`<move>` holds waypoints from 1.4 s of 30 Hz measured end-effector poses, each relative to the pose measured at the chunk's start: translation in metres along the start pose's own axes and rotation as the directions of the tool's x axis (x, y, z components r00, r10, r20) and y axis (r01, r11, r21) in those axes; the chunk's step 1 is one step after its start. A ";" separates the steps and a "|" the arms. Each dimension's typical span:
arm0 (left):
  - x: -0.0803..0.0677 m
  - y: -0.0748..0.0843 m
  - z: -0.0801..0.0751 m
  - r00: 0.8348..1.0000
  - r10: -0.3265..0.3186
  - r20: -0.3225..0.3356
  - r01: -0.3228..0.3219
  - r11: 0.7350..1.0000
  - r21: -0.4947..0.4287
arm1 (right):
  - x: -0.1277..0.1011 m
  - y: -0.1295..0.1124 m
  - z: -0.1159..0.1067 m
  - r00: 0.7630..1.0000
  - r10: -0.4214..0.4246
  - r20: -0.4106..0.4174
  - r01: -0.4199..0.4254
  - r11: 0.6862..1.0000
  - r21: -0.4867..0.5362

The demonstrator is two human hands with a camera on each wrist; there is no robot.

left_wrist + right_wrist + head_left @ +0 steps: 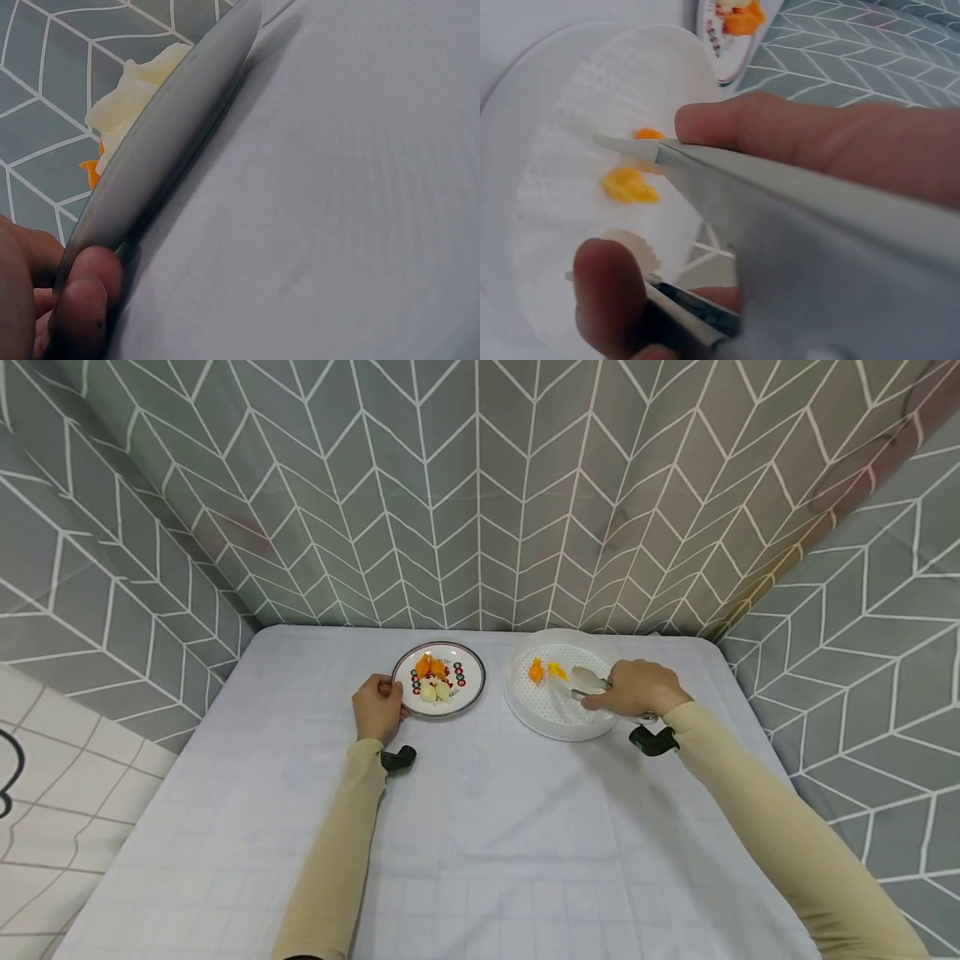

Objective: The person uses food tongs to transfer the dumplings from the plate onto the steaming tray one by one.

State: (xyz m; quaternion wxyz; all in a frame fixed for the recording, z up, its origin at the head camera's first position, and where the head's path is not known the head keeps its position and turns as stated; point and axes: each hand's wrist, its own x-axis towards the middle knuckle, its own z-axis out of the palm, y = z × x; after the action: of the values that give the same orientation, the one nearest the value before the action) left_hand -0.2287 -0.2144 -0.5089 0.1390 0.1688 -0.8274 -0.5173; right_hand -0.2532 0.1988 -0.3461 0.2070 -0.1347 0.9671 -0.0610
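Observation:
My left hand [377, 710] grips the left rim of a round white plate [467, 695] with a dark edge and printed pattern. On that plate lie orange pieces [431, 667] and pale, yellowish-white pieces [435, 692]. My right hand [639, 687] holds metal tongs with pale tips [587, 677] over a round white perforated tray [534, 717]. An orange piece [536, 671] and a yellow piece [557, 671] lie in the tray. In the right wrist view, the two arms of the tongs [795, 217] stand apart, with the yellow piece [628, 185] beyond them.
Plate and tray stand side by side near the back edge of a table covered with a white cloth [480, 835]. Behind them hangs a grey curtain [450, 510] with white zigzag lines. White tiled flooring [67, 793] shows at the left.

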 end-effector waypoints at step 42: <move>0.001 -0.001 0.000 1.000 0.015 -0.018 -0.016 1.000 -0.010 | 0.028 -0.131 0.054 0.950 -0.308 -0.058 0.311 0.949 0.052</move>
State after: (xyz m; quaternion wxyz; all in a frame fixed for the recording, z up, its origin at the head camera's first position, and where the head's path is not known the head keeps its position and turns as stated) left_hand -0.2295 -0.2154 -0.5098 0.1511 0.1663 -0.8249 -0.5187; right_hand -0.2241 0.0625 -0.3830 0.1750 -0.2769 0.9365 -0.1250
